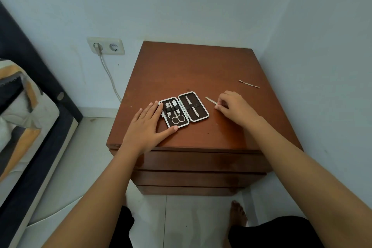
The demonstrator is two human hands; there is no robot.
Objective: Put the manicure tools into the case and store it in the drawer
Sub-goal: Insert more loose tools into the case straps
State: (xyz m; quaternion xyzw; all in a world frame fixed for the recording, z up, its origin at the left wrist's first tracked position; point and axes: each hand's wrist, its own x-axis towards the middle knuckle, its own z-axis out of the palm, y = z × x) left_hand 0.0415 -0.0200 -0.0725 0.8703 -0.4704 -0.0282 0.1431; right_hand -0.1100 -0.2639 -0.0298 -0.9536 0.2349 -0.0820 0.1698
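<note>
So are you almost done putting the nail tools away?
About halfway. Scissors and other tools already sit under the straps of the open case, which the left hand steadies. The right hand has its grip on a thin tool. Another thin tool lies loose on the nightstand. Closing the case and putting it in a drawer remain.

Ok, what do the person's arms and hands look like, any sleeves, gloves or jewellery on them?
Both arms are bare up to the frame edge, no sleeves in view. The left hand and right hand wear no gloves; no rings, watch or bracelet can be seen. Nails look short and unpainted. Dark clothing shows only at the legs.
</note>
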